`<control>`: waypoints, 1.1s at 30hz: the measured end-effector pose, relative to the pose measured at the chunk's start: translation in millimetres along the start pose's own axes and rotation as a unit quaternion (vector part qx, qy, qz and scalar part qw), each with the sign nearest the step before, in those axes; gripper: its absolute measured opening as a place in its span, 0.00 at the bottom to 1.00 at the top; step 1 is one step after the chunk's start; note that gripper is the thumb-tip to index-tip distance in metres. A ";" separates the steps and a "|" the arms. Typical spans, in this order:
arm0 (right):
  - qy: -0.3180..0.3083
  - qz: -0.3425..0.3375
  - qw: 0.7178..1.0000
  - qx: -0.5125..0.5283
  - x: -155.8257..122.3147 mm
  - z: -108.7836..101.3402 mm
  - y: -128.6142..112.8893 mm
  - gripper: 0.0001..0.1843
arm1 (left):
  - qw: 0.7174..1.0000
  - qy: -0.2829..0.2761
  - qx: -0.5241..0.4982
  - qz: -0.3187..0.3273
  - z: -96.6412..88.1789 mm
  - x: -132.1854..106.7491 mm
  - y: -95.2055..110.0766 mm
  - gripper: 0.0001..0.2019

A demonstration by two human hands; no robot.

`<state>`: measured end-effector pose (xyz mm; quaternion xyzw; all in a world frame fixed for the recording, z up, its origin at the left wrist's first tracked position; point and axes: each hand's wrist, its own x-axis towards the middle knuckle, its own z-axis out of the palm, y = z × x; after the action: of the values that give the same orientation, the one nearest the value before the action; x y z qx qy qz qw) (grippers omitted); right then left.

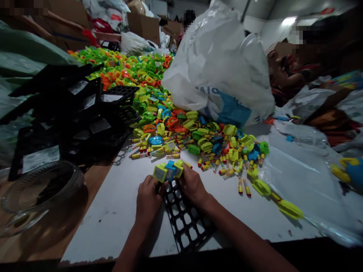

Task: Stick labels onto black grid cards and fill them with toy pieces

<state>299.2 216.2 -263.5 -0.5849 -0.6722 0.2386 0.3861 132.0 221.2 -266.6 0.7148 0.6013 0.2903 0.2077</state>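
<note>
A black grid tray [183,219] with rows of open holes lies on the white board in front of me. At its far end sit a yellow toy watch [160,173], a blue toy watch [170,170] and a second yellow toy watch [179,168], side by side. My left hand [148,198] is closed at the tray's far left corner, its fingers just beneath the left yellow watch. My right hand [194,185] reaches over the tray's right side, with its fingers pinched at the right yellow watch. Both sets of fingertips are partly hidden.
Beyond the tray spreads a large heap of toy watches [124,70], with small yellow-and-red tubes [245,188] in front. A big white plastic bag [218,64] stands behind. Stacked black trays [99,126] and a glass bowl [42,189] are left. Other people work nearby.
</note>
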 end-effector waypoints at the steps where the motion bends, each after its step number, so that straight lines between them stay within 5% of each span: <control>1: -0.013 0.005 1.000 0.024 1.1 -2.9 -0.7 0.09 | 1.000 0.000 0.004 0.003 -0.2 1.0 -0.6 0.10; 4: 0.000 0.032 0.997 0.070 5.1 -27.9 7.0 0.07 | 1.000 -0.010 0.008 0.005 -0.3 3.8 -1.8 0.12; 6: 0.113 0.075 0.991 0.004 8.5 -59.8 21.9 0.08 | 1.000 -0.013 0.006 0.004 -0.3 5.2 -2.1 0.13; 9: 0.275 0.147 0.940 -0.138 17.7 -118.8 53.2 0.13 | 1.000 -0.019 0.007 -0.001 -0.7 6.5 -1.7 0.14; 13: 0.300 0.196 0.908 -0.218 43.1 -169.9 87.6 0.14 | 1.000 -0.028 0.002 -0.010 -1.3 8.0 -1.4 0.15; 18: 0.247 0.243 0.895 -0.281 79.1 -169.2 99.5 0.17 | 1.000 -0.012 0.006 -0.001 -0.7 8.4 -2.4 0.14; 24: 0.186 0.270 0.897 -0.296 83.6 -165.5 97.7 0.12 | 1.000 -0.003 0.001 0.019 0.8 4.8 -2.2 0.13; 33: 0.274 0.220 0.915 -0.199 63.6 -152.4 75.5 0.17 | 1.000 -0.011 -0.007 0.016 -1.7 2.8 1.9 0.11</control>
<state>465.1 273.2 -216.9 -0.8253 -0.4274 0.0092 0.3689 132.7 223.5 -263.6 0.7262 0.5853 0.2899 0.2145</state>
